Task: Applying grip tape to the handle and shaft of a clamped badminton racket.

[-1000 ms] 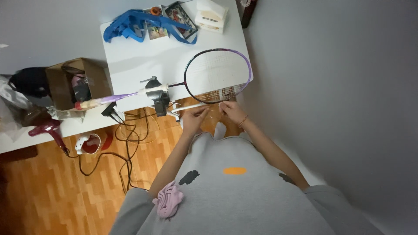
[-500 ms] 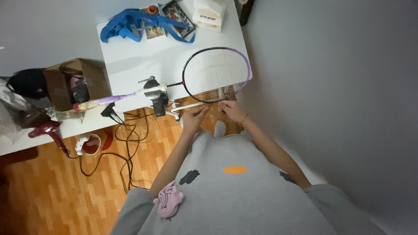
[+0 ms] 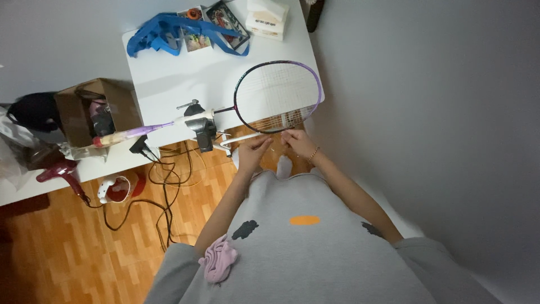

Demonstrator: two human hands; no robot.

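Note:
A badminton racket (image 3: 277,95) with a purple and black frame lies across the front edge of a white table (image 3: 185,73), its shaft held in a small clamp (image 3: 201,128) fixed to the table edge. Its pale purple handle (image 3: 132,134) points left. My left hand (image 3: 254,150) and my right hand (image 3: 296,142) are close together just below the racket head, fingers pinched at the strings near the lower rim. What is between the fingers is too small to tell.
A blue strap (image 3: 169,31), small boxes and a white carton (image 3: 268,17) lie at the table's far end. An open cardboard box (image 3: 95,110) stands to the left. Black cables (image 3: 163,180) and a red and white object (image 3: 115,188) lie on the wooden floor. A grey wall is right.
Both hands stay at the racket's lower rim with only slight finger movement. The view has shifted a little.

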